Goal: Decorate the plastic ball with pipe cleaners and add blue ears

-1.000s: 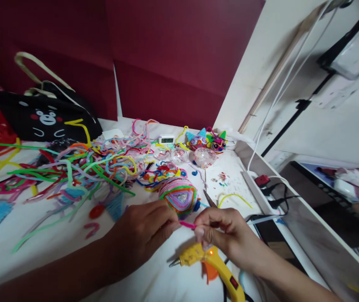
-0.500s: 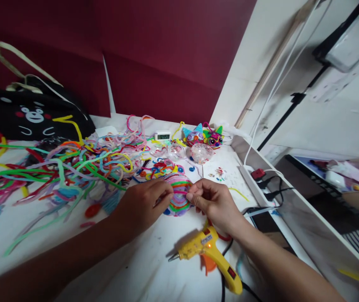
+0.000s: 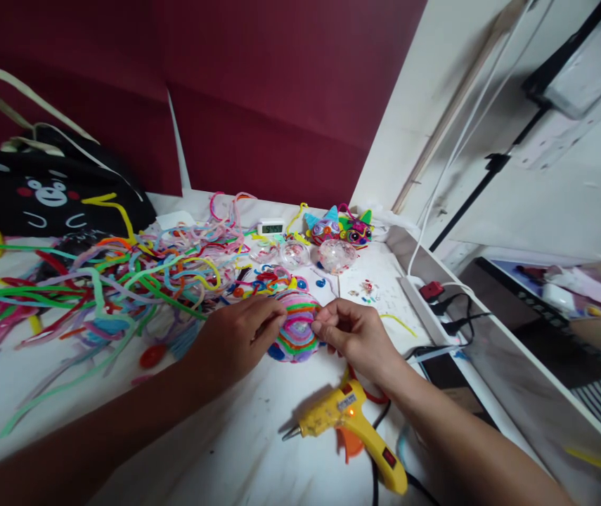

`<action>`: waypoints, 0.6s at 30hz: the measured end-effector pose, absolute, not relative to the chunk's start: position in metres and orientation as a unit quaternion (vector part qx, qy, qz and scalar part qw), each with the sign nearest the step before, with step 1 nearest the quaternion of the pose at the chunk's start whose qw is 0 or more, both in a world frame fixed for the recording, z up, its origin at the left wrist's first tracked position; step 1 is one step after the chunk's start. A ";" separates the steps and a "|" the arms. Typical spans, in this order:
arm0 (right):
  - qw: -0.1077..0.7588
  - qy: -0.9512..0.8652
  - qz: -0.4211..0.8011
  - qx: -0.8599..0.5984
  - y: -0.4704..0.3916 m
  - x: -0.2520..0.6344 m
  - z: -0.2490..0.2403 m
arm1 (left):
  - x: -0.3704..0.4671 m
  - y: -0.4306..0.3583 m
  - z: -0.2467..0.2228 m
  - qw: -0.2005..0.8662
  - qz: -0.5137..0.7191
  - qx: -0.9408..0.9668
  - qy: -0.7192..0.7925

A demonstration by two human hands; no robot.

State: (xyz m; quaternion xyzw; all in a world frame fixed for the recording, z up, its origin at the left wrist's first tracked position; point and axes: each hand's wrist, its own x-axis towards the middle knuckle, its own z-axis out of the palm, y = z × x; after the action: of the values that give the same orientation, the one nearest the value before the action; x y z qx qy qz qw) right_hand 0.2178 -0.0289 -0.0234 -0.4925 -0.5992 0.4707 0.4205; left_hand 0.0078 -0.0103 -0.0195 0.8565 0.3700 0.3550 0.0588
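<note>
A round craft piece (image 3: 300, 346) striped in rainbow rings of pipe cleaner lies on the white table between my hands. Across its middle runs a short magenta pipe cleaner (image 3: 298, 320), slightly arched. My left hand (image 3: 242, 330) pinches its left end, and my right hand (image 3: 350, 330) pinches the right end between thumb and forefinger. The fingertips partly hide both ends. Just nearer to me, a yellow hot glue gun (image 3: 350, 422) rests on the table, nozzle to the left, its small orange light lit.
A tangle of colourful pipe cleaners (image 3: 121, 281) spreads over the left side. Behind the craft stand clear bowls of small beads (image 3: 337, 255), a digital clock (image 3: 270, 227) and two animal-face crafts (image 3: 325, 228). To the right are a power strip (image 3: 427, 309) and a phone (image 3: 453, 383).
The magenta pipe cleaner looks more arched between my fingers than before. My hands stay almost in place; the view has shifted slightly.
</note>
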 end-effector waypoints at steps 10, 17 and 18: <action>0.430 -0.593 0.479 -0.484 -0.029 0.216 -0.024 | 0.003 -0.008 -0.011 0.085 0.341 0.851 0.391; 0.448 -0.576 0.500 -0.467 -0.046 0.207 -0.006 | 0.005 -0.021 -0.009 0.040 0.350 0.864 0.360; 0.452 -0.574 0.502 -0.463 -0.049 0.206 -0.003 | 0.005 -0.023 -0.008 0.040 0.357 0.865 0.352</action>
State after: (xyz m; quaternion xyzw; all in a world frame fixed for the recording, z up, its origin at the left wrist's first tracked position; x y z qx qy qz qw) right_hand 0.2058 -0.0491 -0.0031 -0.4633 -0.5738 0.5019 0.4518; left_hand 0.0054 -0.0230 -0.0084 0.8646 0.3516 0.3568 0.0399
